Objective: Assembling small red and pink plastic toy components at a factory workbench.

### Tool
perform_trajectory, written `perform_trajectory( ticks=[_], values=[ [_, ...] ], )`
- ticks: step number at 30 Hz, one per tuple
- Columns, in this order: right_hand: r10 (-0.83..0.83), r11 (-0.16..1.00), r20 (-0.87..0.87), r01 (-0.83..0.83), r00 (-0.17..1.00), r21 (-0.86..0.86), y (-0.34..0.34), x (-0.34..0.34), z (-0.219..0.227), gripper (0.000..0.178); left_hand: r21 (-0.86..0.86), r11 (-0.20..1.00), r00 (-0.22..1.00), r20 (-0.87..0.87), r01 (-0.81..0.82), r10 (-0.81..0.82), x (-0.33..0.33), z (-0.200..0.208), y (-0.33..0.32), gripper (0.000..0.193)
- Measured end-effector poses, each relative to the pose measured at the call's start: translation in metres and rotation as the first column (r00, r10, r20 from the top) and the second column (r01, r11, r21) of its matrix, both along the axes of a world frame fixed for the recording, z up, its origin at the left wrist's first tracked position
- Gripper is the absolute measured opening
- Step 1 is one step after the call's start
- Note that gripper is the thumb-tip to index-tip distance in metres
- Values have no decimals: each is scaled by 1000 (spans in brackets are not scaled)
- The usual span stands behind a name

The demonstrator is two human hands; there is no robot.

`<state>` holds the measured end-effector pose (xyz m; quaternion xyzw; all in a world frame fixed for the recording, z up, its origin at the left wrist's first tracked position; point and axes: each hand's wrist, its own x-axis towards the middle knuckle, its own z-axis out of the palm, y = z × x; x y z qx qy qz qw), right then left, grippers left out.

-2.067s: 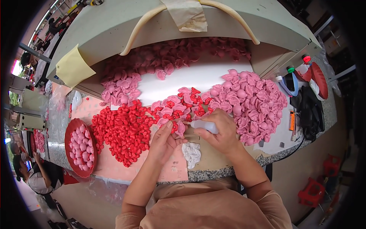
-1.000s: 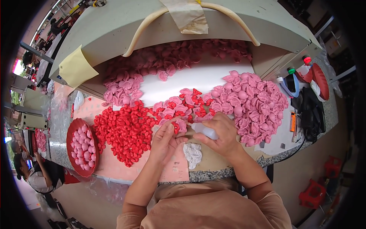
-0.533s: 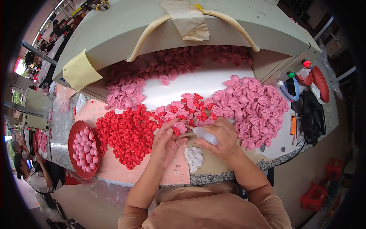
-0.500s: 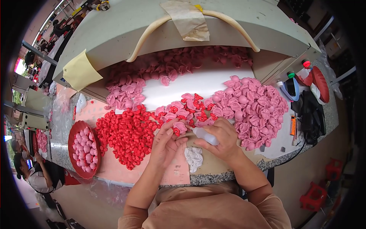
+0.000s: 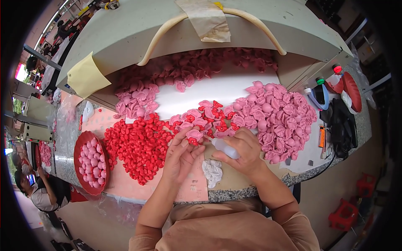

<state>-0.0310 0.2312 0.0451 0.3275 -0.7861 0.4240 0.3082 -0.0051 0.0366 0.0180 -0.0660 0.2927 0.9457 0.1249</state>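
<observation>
Between thumb and fingers, my left hand [image 5: 179,159] pinches a pink ruffled piece [image 5: 194,134] with a small red bow-shaped part on its near side. My right hand [image 5: 247,155] is wrapped round a translucent white squeeze bottle [image 5: 226,149], its narrow tip pointing left, close to the pink piece. Whether the tip touches it, I cannot tell. Just beyond both hands lie several pink pieces with red bow parts [image 5: 217,113]. A large heap of small red parts [image 5: 144,146] spreads to the left of my left hand. Right of my right hand is a heap of plain pink pieces [image 5: 284,121].
A grey hood-like box [image 5: 125,33] arches over white paper and more pink pieces. At the left stands a red bowl [image 5: 105,184] of pink balls. A crumpled white cloth [image 5: 212,172] lies between my forearms. An orange lighter [image 5: 322,137] and black bag [image 5: 344,125] are at the right.
The pink piece in my left hand has shifted slightly left and away from me, and its angle has changed a little. My right hand keeps the bottle in nearly the same place.
</observation>
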Motion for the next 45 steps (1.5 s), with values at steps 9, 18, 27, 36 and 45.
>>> perform_trajectory(
  ticks=[9,18,27,36,45],
  values=[
    [-17,999,1,17,1000,37,-1,2,2,47,10,1000,1000,0,-18,18,1,0,-1,40],
    [-8,1000,-19,8,1000,-10,0,1,-3,47,3,1000,1000,6,-22,22,1,-1,-1,42],
    [4,1000,-7,-4,1000,-8,-1,1,-2,47,22,1000,1000,-5,-21,21,-1,0,-1,42],
    [-3,1000,-5,3,1000,14,-1,2,-4,47,3,1000,1000,-6,-20,20,2,-1,-2,41],
    [2,1000,7,-2,1000,15,1,2,-4,47,18,1000,1000,5,-24,24,1,0,-1,42]
  ],
)
